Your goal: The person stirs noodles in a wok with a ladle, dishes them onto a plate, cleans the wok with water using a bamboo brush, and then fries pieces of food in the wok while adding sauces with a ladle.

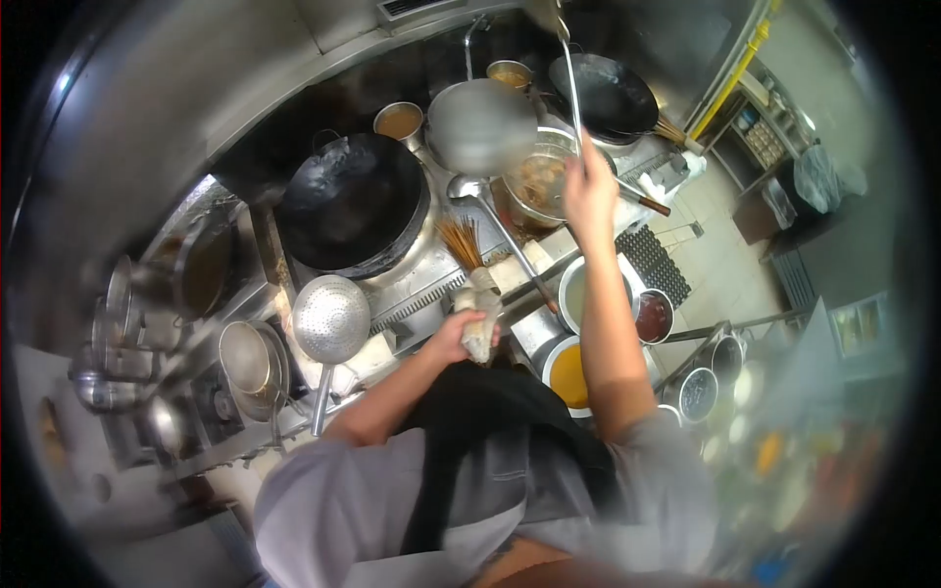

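My left hand (459,335) is closed round a bunched whitish cloth (480,331) in front of my apron. Just beyond the cloth are the thin bamboo strips of a wok brush (461,243); I cannot tell whether the brush touches it. My right hand (591,191) is stretched forward, wrapped round a long metal handle (571,83). The tool's far end is blurred at the top edge, so its kind is unclear. Below that hand stands a pot (512,201) with brown contents. A ladle (505,230) with a wooden handle end lies between my hands.
Left of centre sits a large black wok (348,211); another wok (613,98) stands at the back right. A perforated skimmer (331,318) lies at the left. Close to my right forearm are a container of yellow liquid (567,374) and a dark red one (654,318).
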Motion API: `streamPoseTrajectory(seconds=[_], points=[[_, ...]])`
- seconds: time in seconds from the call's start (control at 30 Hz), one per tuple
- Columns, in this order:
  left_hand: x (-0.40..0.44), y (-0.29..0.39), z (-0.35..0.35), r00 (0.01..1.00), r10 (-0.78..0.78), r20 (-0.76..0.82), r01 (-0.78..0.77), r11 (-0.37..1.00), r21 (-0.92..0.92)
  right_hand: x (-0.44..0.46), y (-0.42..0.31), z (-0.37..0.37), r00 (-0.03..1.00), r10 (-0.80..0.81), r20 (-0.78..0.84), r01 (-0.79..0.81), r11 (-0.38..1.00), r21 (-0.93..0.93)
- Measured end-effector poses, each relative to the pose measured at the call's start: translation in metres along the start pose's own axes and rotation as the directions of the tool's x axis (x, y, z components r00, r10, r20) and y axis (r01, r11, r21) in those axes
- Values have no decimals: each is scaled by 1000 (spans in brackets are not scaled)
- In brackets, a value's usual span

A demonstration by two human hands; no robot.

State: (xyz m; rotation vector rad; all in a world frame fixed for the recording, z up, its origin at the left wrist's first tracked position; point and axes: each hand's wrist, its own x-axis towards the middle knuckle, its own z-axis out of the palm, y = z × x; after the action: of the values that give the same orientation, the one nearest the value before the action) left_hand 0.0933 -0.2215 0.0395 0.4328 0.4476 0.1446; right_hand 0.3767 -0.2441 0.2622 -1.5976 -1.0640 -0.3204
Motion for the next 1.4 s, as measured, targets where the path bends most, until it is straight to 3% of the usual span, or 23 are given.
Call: streamPoseTrajectory(seconds=[0.07, 0.1, 0.17, 0.23, 0.33, 0.4, 0.53, 0.57, 0.6, 0.63, 0.7, 0.73, 0.83, 0.87, 0.9, 0.93, 1.0, 1.07, 1.17, 1.27, 1.3, 1.33, 1.4], points=[[-21, 3, -14, 999, 32, -33, -32, 999, -6, 63, -22, 59, 999, -30, -45, 24, 991, -133], [-32, 6, -8, 986, 138, -92, -138, 990, 15, 89, -28, 96, 992, -88, -90, 75, 987, -140], [-57, 13, 6, 934, 290, -209, -288, 957, 39, 132, -53, 151, 997, 42, 61, -26, 968, -251], [-77, 22, 13, 924, 327, -199, -318, 945, 74, 162, -44, 221, 989, -36, 140, 92, 904, -418], [-107, 29, -1, 914, 334, -231, -307, 940, 145, 177, -27, 287, 924, 24, 380, 178, 855, -486], [-123, 35, -4, 894, 399, -205, -381, 917, 120, 165, -28, 293, 970, 32, 240, 66, 919, -389], [-136, 40, -15, 900, 395, -183, -388, 919, 77, 128, -3, 232, 984, 30, 177, -8, 992, -122], [-138, 41, -17, 909, 386, -157, -374, 922, 101, 105, -3, 184, 990, 16, 142, -17, 1000, 7], [-134, 46, -14, 917, 374, -142, -362, 927, 99, 85, 24, 155, 979, 49, 200, -39, 998, -50], [-130, 50, -11, 924, 361, -127, -351, 931, 97, 62, 17, 98, 872, 278, 403, -382, 901, 205], [-111, 56, -4, 947, 319, -34, -315, 944, 95, 14, 20, 6, 705, 433, 561, -638, 733, 237], [-98, 59, -1, 954, 299, 1, -297, 950, 94, -13, 33, -22, 675, 474, 565, -706, 637, 309], [-40, 61, 18, 976, 161, 146, -177, 979, 101, -73, 91, -92, 587, 556, 588, -784, 570, 244], [-17, 60, 29, 974, 123, 188, -150, 979, 135, -88, 108, -108, 503, 602, 621, -846, 491, 208], [9, 56, 35, 977, 80, 197, -100, 991, 94, -102, 118, -118, 411, 640, 649, -899, 403, 171], [40, 52, 39, 977, 38, 209, -51, 997, 56, -109, 123, -123, 412, 652, 637, -900, 400, 173], [96, 41, 55, 986, 10, 167, -16, 999, 36, -121, 135, -129, 310, 664, 681, -928, 367, 65], [146, 28, 71, 992, -22, 121, 19, 1000, 22, -130, 165, -127, 319, 651, 689, -928, 361, 89], [188, 14, 90, 996, -22, 87, 25, 999, -28, -114, 153, -117, 292, 752, 591, -824, 512, -243], [203, 5, 102, 993, 1, 120, 9, 997, -80, -94, 135, -111, 224, 745, 629, -743, 548, -385], [205, 4, 108, 988, 1, 154, 16, 994, -110, -89, 134, -108, 162, 720, 675, -750, 534, -389], [207, 3, 113, 988, 7, 152, 10, 994, -112, -90, 138, -104, 162, 716, 679, -748, 538, -389], [211, 0, 120, 988, 35, 153, -11, 988, -155, -96, 139, -90, 242, 649, 721, -722, 617, -313]])
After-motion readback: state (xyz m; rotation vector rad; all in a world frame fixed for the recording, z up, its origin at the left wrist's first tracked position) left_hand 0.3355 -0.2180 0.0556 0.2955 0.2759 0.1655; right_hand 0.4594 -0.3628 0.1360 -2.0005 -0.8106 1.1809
